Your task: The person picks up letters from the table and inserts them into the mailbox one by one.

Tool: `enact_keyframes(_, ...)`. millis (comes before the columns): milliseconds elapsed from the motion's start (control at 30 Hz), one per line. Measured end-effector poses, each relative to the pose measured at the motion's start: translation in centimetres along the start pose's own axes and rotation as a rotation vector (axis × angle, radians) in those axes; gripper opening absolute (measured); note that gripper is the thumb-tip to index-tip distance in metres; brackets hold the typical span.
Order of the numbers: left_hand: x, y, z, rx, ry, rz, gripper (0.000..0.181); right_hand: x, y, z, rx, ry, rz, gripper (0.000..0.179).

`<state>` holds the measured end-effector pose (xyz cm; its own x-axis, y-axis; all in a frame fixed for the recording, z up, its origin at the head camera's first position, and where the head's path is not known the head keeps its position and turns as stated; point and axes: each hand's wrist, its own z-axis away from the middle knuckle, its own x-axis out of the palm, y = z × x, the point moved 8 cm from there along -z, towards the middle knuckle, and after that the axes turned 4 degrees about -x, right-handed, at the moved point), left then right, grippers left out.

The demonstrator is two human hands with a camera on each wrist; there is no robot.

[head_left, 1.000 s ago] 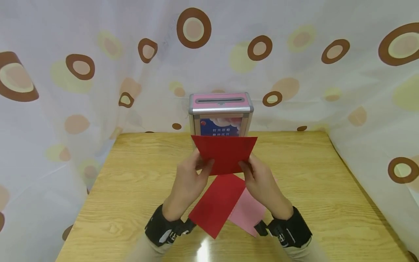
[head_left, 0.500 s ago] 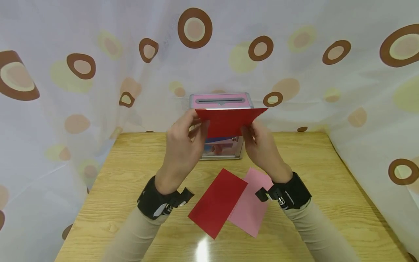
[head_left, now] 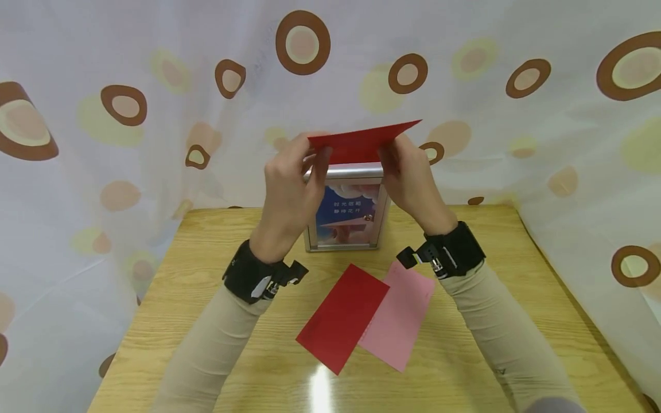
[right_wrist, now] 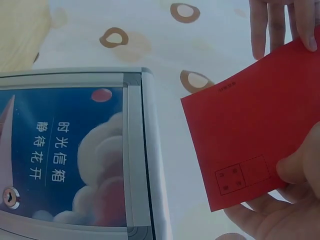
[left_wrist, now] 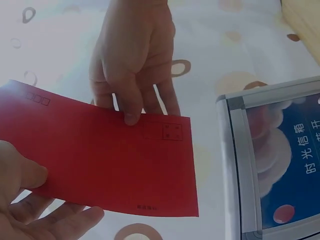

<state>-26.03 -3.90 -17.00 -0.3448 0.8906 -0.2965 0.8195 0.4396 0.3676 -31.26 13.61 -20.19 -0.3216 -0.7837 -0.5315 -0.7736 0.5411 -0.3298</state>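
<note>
A red envelope (head_left: 356,144) with printed stamp boxes is held between both hands above the front of a pink-topped letter box (head_left: 347,206). My left hand (head_left: 294,189) pinches its left end, thumb on the near face and fingers behind. The right hand (head_left: 410,178) pinches the right end the same way. In the left wrist view the envelope (left_wrist: 120,160) bends slightly, apart from the box's metal frame (left_wrist: 232,165). A gap also shows between envelope (right_wrist: 245,115) and box in the right wrist view. The top slot is hidden behind the envelope in the head view.
On the wooden table (head_left: 217,321) lie another red envelope (head_left: 343,318) and a pink envelope (head_left: 400,318), the red one overlapping the pink one's edge. A spotted curtain (head_left: 346,69) hangs behind and along both sides. The box front has a lock (right_wrist: 11,197).
Both hands have moved up and away with the red envelope, from in front of the box to its top. The envelope has tilted flatter. The two envelopes on the table stay put.
</note>
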Motion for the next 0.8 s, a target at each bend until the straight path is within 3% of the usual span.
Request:
enact_keyframes(300,0.6,-1.2,-0.6,0.004,-0.005,-0.029,0.014,0.9,1.3,-0.8,0.008,0.016,-0.025,0.028)
enact_keyframes(800,1.6,-3.4,-0.5,0.004,-0.031,-0.040,0.013,3.1,3.9,-1.1,0.134,-0.065,0.014,0.026)
